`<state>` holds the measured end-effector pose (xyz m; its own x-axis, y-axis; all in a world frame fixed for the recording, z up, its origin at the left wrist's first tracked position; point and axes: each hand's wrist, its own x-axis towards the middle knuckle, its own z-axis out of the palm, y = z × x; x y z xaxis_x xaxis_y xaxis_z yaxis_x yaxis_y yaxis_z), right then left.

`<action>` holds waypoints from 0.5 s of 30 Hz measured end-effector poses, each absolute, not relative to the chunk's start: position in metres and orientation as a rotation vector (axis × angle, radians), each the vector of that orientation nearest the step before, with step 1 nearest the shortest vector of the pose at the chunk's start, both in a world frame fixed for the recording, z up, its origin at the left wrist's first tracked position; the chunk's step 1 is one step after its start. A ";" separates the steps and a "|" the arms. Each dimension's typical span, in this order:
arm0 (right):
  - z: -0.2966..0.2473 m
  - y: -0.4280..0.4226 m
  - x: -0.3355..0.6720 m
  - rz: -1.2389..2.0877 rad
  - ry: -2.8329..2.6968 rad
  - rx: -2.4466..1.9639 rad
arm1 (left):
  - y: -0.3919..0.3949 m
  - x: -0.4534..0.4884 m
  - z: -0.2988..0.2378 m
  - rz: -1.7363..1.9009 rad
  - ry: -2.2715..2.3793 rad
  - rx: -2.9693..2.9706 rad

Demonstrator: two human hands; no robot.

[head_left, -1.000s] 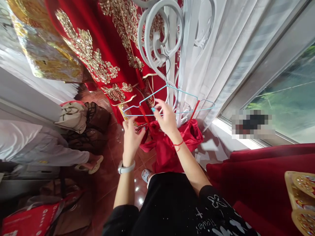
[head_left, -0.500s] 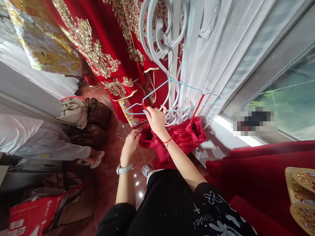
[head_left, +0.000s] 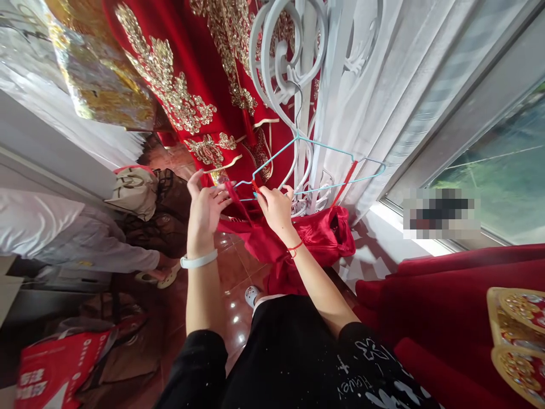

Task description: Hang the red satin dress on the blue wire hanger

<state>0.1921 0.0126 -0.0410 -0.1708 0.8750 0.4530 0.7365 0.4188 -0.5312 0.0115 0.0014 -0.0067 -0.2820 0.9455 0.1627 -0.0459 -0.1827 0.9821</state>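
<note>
A light blue wire hanger (head_left: 323,150) hangs by its hook from a white scrolled metal rack (head_left: 293,62). A red satin garment (head_left: 315,238) dangles under it, one strap looped over the hanger's right end. My right hand (head_left: 275,207) pinches the other red strap (head_left: 254,186) at the hanger's left end. My left hand (head_left: 206,207) is beside it, fingers partly spread, touching the red fabric near that same end.
A red robe with gold embroidery (head_left: 179,85) hangs behind the rack. White curtains (head_left: 383,85) and a window (head_left: 489,165) are to the right. Red cloth (head_left: 447,307) lies at lower right. A person in white (head_left: 63,244) bends at left beside bags (head_left: 140,199).
My left hand rose from below the garment up to the hanger's left end, lifting red fabric. My right hand stayed at that end, pinching the strap.
</note>
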 end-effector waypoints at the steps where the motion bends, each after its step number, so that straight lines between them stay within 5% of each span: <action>1: -0.041 0.013 0.191 0.246 -1.948 -1.353 | 0.003 0.021 0.001 1.553 1.267 1.184; 8: -0.050 0.011 0.204 0.360 -1.976 -1.129 | 0.008 0.045 0.013 1.094 1.366 1.637; 15: -0.059 0.011 0.287 0.098 -1.132 -1.102 | 0.010 0.037 -0.010 1.266 1.472 1.927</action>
